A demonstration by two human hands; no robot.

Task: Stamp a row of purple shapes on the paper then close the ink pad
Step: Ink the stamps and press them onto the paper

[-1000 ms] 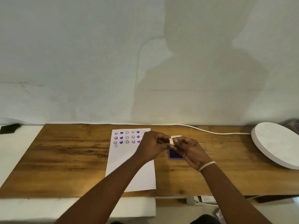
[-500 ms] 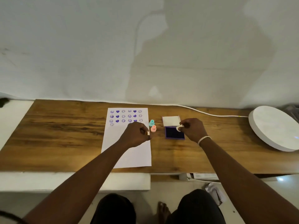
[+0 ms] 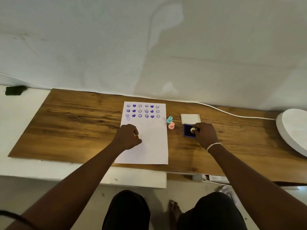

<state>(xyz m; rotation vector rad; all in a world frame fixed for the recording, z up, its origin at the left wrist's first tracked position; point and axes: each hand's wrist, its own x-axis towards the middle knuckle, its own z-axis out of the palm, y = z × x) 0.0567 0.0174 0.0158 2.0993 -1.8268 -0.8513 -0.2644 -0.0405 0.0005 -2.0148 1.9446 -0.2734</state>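
Note:
A white paper (image 3: 154,146) lies on the wooden table (image 3: 74,127), with rows of purple smileys and hearts (image 3: 142,111) stamped along its top. My left hand (image 3: 128,136) rests on the paper's left side, fingers curled round a small orange piece (image 3: 136,136). Right of the paper sits the open purple ink pad (image 3: 188,131), its white lid (image 3: 190,118) folded back behind it. My right hand (image 3: 205,134) pinches a white stamp (image 3: 193,130) and holds it on the ink surface.
A teal stamp (image 3: 169,120) and a pink stamp (image 3: 171,126) stand between paper and ink pad. A white round disc (image 3: 294,130) lies at the table's right end. A white cable (image 3: 232,114) runs along the back edge. My knees and a foot show below the table.
My hands, together above the pad a second ago, have separated. The left one moved left onto the paper; the right one brought the white stamp down onto the ink. The camera tilted downward.

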